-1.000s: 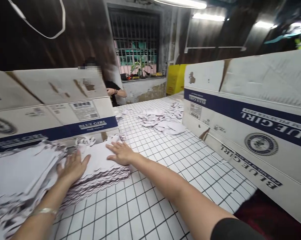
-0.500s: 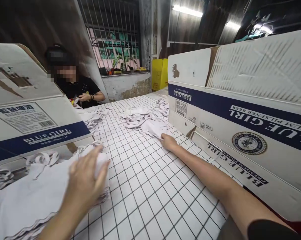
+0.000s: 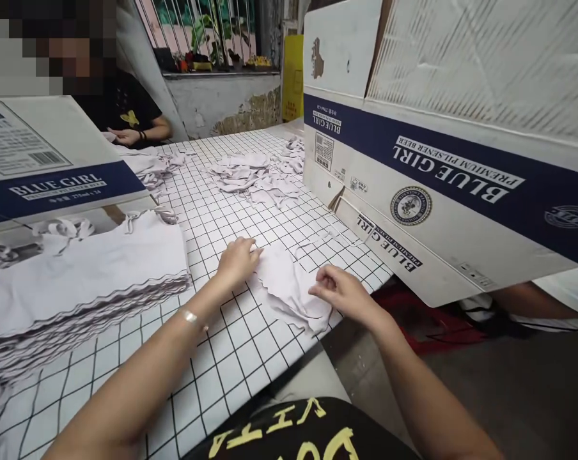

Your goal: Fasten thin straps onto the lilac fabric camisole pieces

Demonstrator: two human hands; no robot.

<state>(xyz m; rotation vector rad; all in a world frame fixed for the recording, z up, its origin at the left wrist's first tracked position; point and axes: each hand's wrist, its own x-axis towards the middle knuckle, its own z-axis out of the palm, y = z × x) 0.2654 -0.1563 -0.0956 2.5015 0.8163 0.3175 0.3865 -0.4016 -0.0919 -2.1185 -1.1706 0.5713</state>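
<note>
A crumpled white garment with thin straps lies on the checked tablecloth in front of me, near the table's edge. My left hand is at its upper left corner, fingers bent and closed on the cloth. At its right side is my right hand, thumb and forefinger drawn together at the fabric's edge; exactly what lies between the fingertips is partly hidden. To the left, a thick stack of similar white garments has wavy edges and loose straps.
Two Blue Girl beer cartons flank the work, a large carton at right and another carton at left. A loose pile of white garments lies farther back. Across the table, a person in black handles pale cloth.
My right hand has drawn a white garment from the far pile toward me. My left hand has left the stack and come to the garment. The view has tilted down.
</note>
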